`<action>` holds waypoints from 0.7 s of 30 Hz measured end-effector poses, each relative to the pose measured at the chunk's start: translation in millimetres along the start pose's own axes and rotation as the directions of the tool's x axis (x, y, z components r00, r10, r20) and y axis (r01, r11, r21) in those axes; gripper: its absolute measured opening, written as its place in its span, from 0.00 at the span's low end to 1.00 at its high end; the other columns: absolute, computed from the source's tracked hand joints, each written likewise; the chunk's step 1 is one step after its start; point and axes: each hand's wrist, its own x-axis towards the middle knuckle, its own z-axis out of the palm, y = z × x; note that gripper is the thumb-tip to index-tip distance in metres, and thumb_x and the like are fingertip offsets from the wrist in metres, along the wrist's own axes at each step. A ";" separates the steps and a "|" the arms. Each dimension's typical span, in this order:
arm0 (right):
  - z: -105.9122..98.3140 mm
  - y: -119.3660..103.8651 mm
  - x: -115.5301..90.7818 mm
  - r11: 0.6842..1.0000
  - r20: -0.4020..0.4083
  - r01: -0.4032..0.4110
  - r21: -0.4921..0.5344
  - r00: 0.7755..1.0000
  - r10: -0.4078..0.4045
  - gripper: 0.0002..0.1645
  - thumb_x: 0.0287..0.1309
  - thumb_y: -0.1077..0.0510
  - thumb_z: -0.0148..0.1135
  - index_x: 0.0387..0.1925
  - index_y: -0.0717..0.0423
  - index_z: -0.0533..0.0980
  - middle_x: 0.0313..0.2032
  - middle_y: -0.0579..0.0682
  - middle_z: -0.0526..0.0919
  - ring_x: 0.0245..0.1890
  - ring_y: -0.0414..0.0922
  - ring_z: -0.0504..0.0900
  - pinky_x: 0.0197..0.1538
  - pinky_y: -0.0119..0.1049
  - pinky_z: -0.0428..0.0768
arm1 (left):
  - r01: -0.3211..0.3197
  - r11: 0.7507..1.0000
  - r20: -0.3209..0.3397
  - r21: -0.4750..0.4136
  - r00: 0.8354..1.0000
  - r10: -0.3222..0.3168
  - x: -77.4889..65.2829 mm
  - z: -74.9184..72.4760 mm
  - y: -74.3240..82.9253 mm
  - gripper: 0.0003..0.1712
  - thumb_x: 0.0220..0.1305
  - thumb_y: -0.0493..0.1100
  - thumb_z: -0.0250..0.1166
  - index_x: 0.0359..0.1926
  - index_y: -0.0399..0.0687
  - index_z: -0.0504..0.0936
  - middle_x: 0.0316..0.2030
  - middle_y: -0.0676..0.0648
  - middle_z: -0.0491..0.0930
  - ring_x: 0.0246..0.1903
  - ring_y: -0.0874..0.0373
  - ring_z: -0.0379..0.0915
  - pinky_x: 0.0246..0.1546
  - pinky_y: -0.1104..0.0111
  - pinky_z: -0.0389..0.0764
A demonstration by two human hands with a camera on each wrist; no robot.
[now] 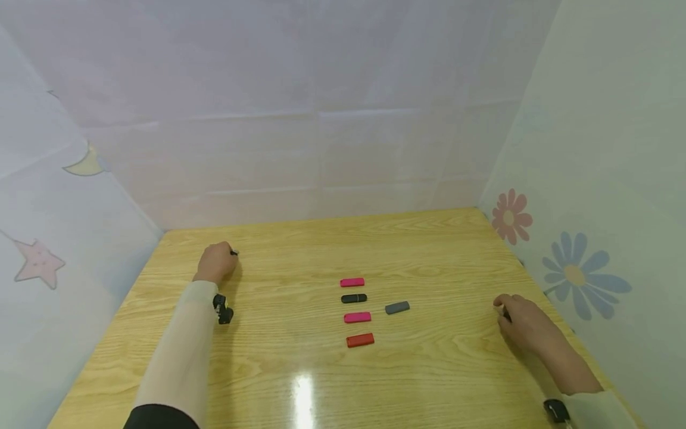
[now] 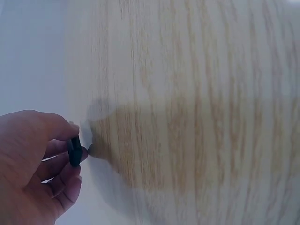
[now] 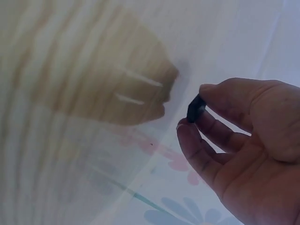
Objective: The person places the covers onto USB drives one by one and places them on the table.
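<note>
My left hand (image 1: 216,263) is over the far left part of the table, pinching a small black USB stick (image 2: 74,151) between thumb and fingers. Near the right edge, my right hand (image 1: 527,325) holds another small dark USB stick (image 3: 196,108) by thumb and fingertips. Midway between the hands lies a column of USB sticks: a pink one (image 1: 352,282), a black one (image 1: 354,298), a second pink one (image 1: 357,317) and a red one (image 1: 360,340) closest to me. A grey stick (image 1: 397,307) lies slightly tilted to the right of that column.
The wood-grain table (image 1: 278,262) meets a pale back wall covering (image 1: 316,155). Side coverings with printed flowers (image 1: 574,275) on the right and a star (image 1: 39,263) on the left border it. Light glares off the tabletop at the front.
</note>
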 end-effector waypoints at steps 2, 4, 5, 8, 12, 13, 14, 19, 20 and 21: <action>-1.0 -1.5 0.8 1.000 -0.002 -0.013 0.017 1.000 0.013 0.21 0.65 0.66 0.59 0.57 0.72 0.71 0.40 0.60 0.80 0.36 0.52 0.81 0.36 0.48 0.79 | 0.002 1.000 -0.011 0.004 1.000 -0.002 -2.9 -1.4 2.6 0.17 0.76 0.41 0.52 0.28 0.39 0.76 0.18 0.46 0.69 0.18 0.54 0.59 0.27 0.60 0.67; -1.5 -3.3 2.7 0.999 -0.006 -0.018 0.036 1.000 0.018 0.25 0.66 0.65 0.59 0.61 0.73 0.68 0.42 0.62 0.81 0.38 0.54 0.81 0.36 0.50 0.79 | 0.001 1.000 -0.020 0.012 1.000 0.000 -6.2 -2.5 5.7 0.15 0.76 0.42 0.53 0.34 0.36 0.78 0.25 0.41 0.77 0.22 0.51 0.65 0.30 0.58 0.70; -1.4 -4.7 4.0 0.999 -0.008 -0.017 0.044 1.000 0.017 0.27 0.66 0.64 0.59 0.62 0.73 0.67 0.43 0.63 0.81 0.39 0.55 0.81 0.37 0.51 0.79 | -0.002 1.000 -0.025 0.014 1.000 0.002 -7.9 -2.8 7.4 0.15 0.76 0.43 0.54 0.38 0.34 0.79 0.30 0.37 0.80 0.25 0.50 0.68 0.31 0.57 0.72; -0.8 -8.8 9.1 0.997 -0.010 -0.005 0.075 1.000 0.006 0.29 0.65 0.64 0.62 0.63 0.74 0.67 0.42 0.62 0.82 0.40 0.55 0.82 0.39 0.52 0.80 | -0.010 0.999 -0.041 0.037 0.999 0.012 -13.6 -4.0 12.3 0.18 0.75 0.44 0.55 0.50 0.31 0.80 0.45 0.32 0.82 0.35 0.43 0.77 0.38 0.52 0.77; 0.2 -15.8 13.8 0.995 -0.039 0.036 0.096 0.999 -0.032 0.19 0.64 0.64 0.65 0.54 0.71 0.75 0.40 0.57 0.82 0.38 0.51 0.82 0.38 0.47 0.81 | -0.032 0.999 -0.050 0.043 0.998 0.034 -18.3 -5.9 18.2 0.22 0.75 0.45 0.58 0.58 0.31 0.77 0.51 0.30 0.81 0.45 0.38 0.79 0.45 0.46 0.79; 0.4 -17.4 14.4 0.994 -0.053 0.051 0.096 0.998 -0.046 0.16 0.64 0.64 0.66 0.50 0.70 0.78 0.39 0.57 0.82 0.37 0.50 0.81 0.38 0.45 0.81 | -0.039 0.999 -0.054 0.036 0.998 0.041 -18.9 -6.3 19.6 0.22 0.74 0.45 0.58 0.59 0.32 0.77 0.51 0.31 0.81 0.46 0.38 0.79 0.45 0.46 0.79; 0.9 -19.0 14.8 0.994 -0.072 0.064 0.089 0.996 -0.058 0.13 0.64 0.64 0.66 0.47 0.68 0.79 0.39 0.56 0.82 0.37 0.50 0.81 0.37 0.44 0.81 | -0.051 0.998 -0.058 0.022 0.997 0.052 -19.8 -6.7 21.4 0.22 0.74 0.44 0.59 0.59 0.32 0.76 0.51 0.31 0.81 0.46 0.38 0.79 0.45 0.46 0.79; 2.4 -25.6 17.4 0.991 -0.155 0.100 0.088 0.984 -0.085 0.10 0.63 0.63 0.68 0.45 0.63 0.83 0.40 0.54 0.84 0.37 0.50 0.83 0.37 0.41 0.83 | -0.096 0.990 -0.061 -0.101 0.994 0.090 -25.8 -5.8 33.3 0.19 0.73 0.41 0.60 0.58 0.33 0.76 0.50 0.31 0.81 0.44 0.41 0.81 0.42 0.51 0.81; 2.2 -26.5 18.3 0.990 -0.162 0.101 0.097 0.983 -0.085 0.12 0.63 0.62 0.68 0.46 0.63 0.83 0.40 0.55 0.84 0.37 0.52 0.84 0.38 0.43 0.83 | -0.105 0.987 -0.058 -0.123 0.993 0.098 -27.3 -5.3 36.2 0.19 0.73 0.41 0.60 0.58 0.33 0.76 0.50 0.31 0.81 0.44 0.41 0.81 0.42 0.51 0.81; 2.0 -27.4 19.1 0.989 -0.165 0.098 0.109 0.983 -0.079 0.13 0.63 0.62 0.68 0.48 0.64 0.82 0.41 0.56 0.85 0.38 0.53 0.84 0.39 0.44 0.84 | -0.109 0.984 -0.055 -0.142 0.993 0.102 -28.5 -4.5 38.9 0.18 0.73 0.41 0.61 0.58 0.34 0.77 0.49 0.31 0.82 0.44 0.41 0.81 0.42 0.52 0.81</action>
